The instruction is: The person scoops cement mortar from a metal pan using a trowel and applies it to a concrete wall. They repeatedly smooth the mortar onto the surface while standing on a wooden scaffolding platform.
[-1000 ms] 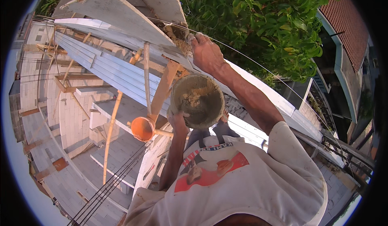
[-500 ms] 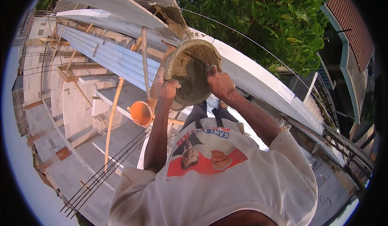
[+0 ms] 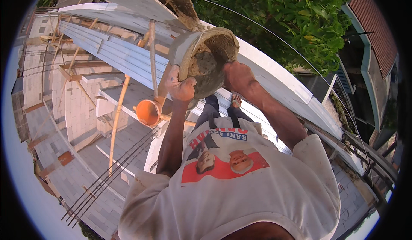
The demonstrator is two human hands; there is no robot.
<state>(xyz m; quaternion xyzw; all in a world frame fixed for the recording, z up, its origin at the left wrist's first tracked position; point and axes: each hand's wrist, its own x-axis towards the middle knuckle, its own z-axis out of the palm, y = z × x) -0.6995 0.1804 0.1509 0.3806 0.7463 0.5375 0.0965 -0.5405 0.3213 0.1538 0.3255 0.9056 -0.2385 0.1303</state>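
Gripping a round grey mortar-caked bucket [image 3: 206, 60] from both sides, the hands hold it raised and tilted above the white printed T-shirt [image 3: 240, 184]; left hand [image 3: 182, 85] clasps its lower rim, fingers curled; right hand [image 3: 238, 77] presses closed against its right side; wet grey mortar fills it; an orange plastic bucket [image 3: 148, 112] hangs below-left beside a bamboo pole [image 3: 116, 120].

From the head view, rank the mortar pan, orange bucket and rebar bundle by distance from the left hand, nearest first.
1. Mortar pan: gripped by the left hand, raised and tilted.
2. Orange bucket: just below, on the left.
3. Rebar bundle: lower left, farthest.
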